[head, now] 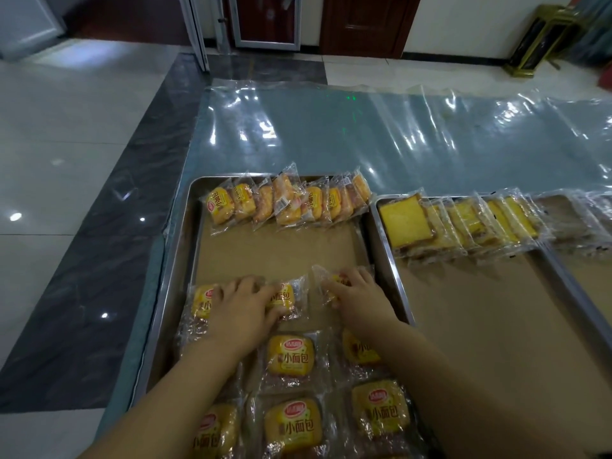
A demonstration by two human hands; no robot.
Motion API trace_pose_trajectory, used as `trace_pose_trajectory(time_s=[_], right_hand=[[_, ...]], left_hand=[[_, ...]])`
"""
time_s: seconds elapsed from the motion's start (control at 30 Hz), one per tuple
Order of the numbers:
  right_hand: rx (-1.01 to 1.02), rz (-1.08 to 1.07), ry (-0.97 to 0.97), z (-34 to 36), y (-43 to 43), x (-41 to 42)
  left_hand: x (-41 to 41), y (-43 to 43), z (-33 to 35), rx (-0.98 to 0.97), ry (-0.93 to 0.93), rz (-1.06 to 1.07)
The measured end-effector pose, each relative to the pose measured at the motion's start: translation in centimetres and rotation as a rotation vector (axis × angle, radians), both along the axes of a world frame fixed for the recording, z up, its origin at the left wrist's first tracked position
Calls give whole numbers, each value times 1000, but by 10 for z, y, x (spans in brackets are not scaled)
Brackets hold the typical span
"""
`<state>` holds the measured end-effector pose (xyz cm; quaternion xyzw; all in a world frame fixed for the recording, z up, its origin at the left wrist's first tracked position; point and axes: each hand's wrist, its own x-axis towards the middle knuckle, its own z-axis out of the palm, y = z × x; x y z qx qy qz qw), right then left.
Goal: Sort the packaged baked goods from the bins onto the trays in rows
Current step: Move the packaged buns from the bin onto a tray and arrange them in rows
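We note the left hand [243,304] spread flat on two yellow bread packets [281,298] in the left tray [172,260]; the right hand [359,294] pinches another packet [323,279] beside them

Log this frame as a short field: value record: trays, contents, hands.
left tray: leaning packet row at far end; flat bun packets at near end
right tray: overlapping cake slice packets along far end
left hand: flat on bun packets in the row being laid
right hand: on a packet near the tray's right rim
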<state>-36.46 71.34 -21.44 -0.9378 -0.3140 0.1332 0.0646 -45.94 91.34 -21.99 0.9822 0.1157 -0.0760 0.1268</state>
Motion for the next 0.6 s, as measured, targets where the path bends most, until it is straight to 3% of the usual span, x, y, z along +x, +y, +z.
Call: trace_pose_trajectory(time_s=[0.33,0.6], right_hand=[[-7,-17,87,10,-20,-7],[205,-42,47,42,32,17]], left_hand=[[-7,-22,1,-31,40,-1],[9,14,21,-120,-99,73]])
